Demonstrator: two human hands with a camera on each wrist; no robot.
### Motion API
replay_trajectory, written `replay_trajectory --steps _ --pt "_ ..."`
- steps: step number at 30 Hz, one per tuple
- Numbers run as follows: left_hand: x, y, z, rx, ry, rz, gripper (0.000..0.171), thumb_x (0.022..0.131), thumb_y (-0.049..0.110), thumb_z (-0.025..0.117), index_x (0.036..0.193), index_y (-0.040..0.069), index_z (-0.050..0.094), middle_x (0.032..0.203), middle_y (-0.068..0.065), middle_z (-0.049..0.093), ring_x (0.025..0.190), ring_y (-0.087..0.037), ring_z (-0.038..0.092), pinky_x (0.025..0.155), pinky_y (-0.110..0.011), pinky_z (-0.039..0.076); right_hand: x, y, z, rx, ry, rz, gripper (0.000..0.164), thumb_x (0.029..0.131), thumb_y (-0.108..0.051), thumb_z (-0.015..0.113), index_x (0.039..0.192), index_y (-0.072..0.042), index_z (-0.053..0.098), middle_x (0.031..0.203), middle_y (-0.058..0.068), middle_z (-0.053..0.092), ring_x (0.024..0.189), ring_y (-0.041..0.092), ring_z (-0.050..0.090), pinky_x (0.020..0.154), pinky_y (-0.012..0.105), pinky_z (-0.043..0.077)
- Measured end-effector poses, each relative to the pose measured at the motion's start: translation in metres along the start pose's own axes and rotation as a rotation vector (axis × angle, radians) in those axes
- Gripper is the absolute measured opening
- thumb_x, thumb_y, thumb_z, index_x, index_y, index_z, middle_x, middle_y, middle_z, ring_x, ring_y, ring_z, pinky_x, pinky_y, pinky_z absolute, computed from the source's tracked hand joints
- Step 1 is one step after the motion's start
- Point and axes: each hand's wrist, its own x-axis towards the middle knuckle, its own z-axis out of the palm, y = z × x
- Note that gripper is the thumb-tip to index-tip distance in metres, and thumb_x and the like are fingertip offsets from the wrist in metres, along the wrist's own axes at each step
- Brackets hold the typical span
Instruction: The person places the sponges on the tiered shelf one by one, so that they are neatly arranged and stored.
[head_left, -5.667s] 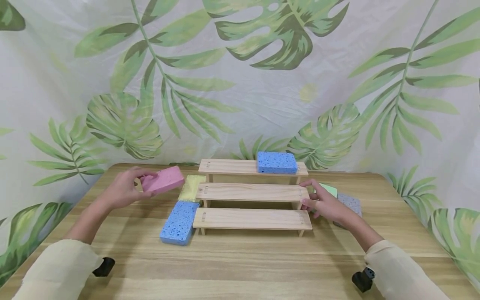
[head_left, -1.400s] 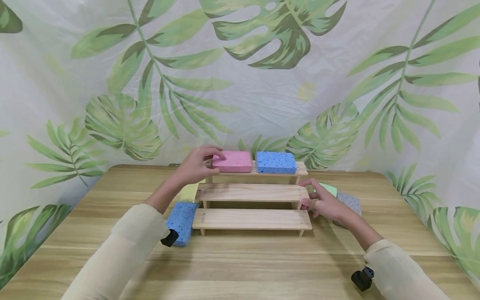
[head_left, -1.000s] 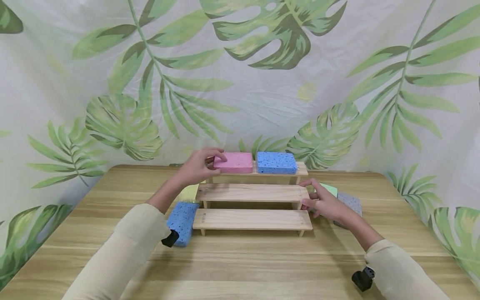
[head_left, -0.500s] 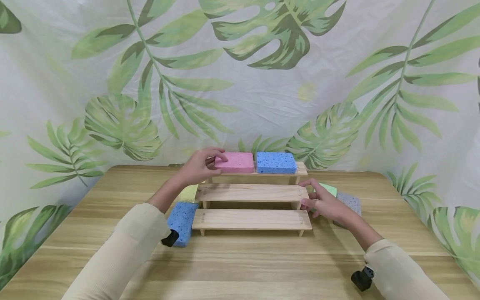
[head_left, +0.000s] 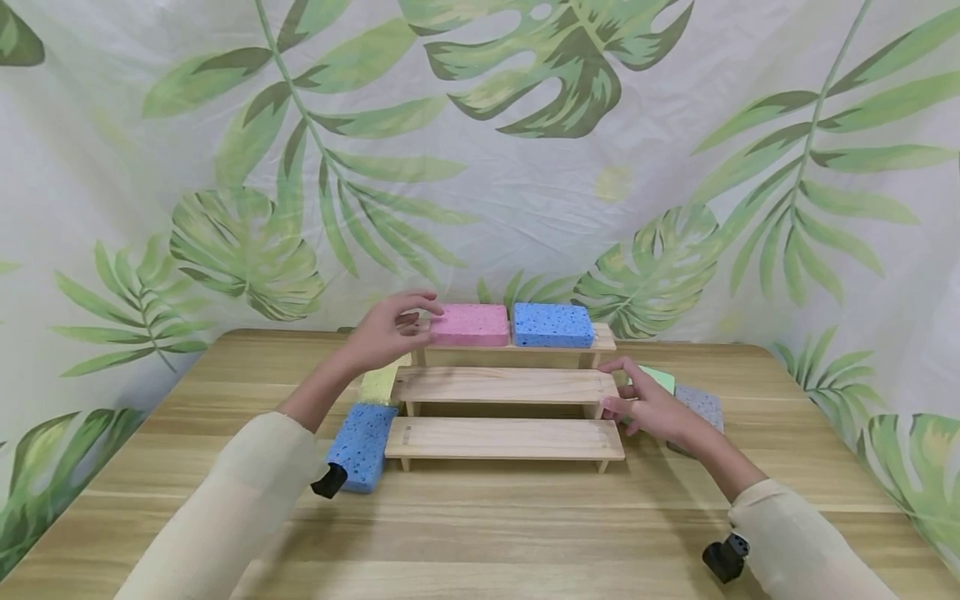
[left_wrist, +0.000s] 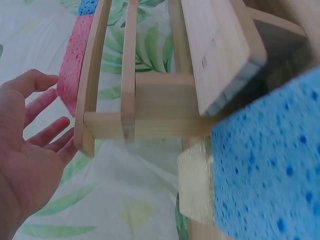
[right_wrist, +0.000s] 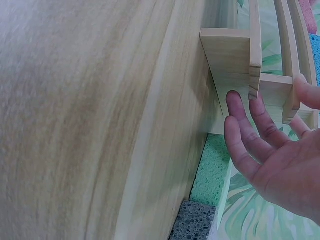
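"Left hand (head_left: 381,337) first: what is it doing?"

"It is reaching to the left end of the pink sponge (head_left: 471,325), fingers loosely spread. One fingertip is overlapping that end in the head view; whether it is touching, I cannot tell."

"And where is the sponge sitting?"

"It is lying flat on the top tier of the three-tier wooden rack (head_left: 502,385), just beside a speckled blue sponge (head_left: 553,325) on its right."

"What about the right hand (head_left: 654,408)?"

"Thumb and index finger are pinching the right end of the middle tier."

"Anything around the rack?"

"On its left, a yellow sponge (head_left: 380,383) is lying on the counter (head_left: 487,533), with a second blue sponge (head_left: 363,442) resting nearer the person. On its right, a green sponge (head_left: 658,378) and a gray sponge (head_left: 701,408) are lying side by side, the right hand partly hiding the green one."
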Motion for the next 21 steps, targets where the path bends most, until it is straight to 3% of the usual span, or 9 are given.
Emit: replay_trajectory --steps 10,14,21 --pt "-0.028 -0.004 -0.015 0.046 0.145 0.048 0.026 0.094 -0.005 0.069 0.119 -0.010 0.068 0.136 -0.026 0.061 0.131 -0.042 0.054 0.106 -0.056 0.048 -0.001 0.000 0.000 -0.002 -0.001 0.004 0.051 0.108 -0.013 0.054 0.151 -0.003 0.029 0.102 0.018 0.070 0.091 0.029 0.068 0.069 0.043 0.056" --pt "-0.041 -0.004 -0.020 0.077 0.182 0.037 0.025 0.091 -0.008 0.070 0.116 -0.011 0.069 0.129 -0.027 0.063 0.126 -0.041 0.056 0.102 -0.056 0.050 -0.001 0.000 0.001 0.005 0.000 0.012 0.051 0.107 -0.013 0.055 0.150 -0.003 0.029 0.102 0.018 0.070 0.091 0.029 0.068 0.070 0.043 0.056" --pt "-0.066 -0.015 -0.027 0.165 0.141 -0.006 0.024 0.091 -0.005 0.071 0.114 -0.008 0.069 0.121 -0.024 0.066 0.116 -0.042 0.061 0.095 -0.057 0.054 -0.001 0.000 0.001 0.008 -0.005 0.008 0.051 0.107 -0.013 0.055 0.151 -0.004 0.029 0.104 0.019 0.070 0.092 0.029 0.068 0.070 0.043 0.056"
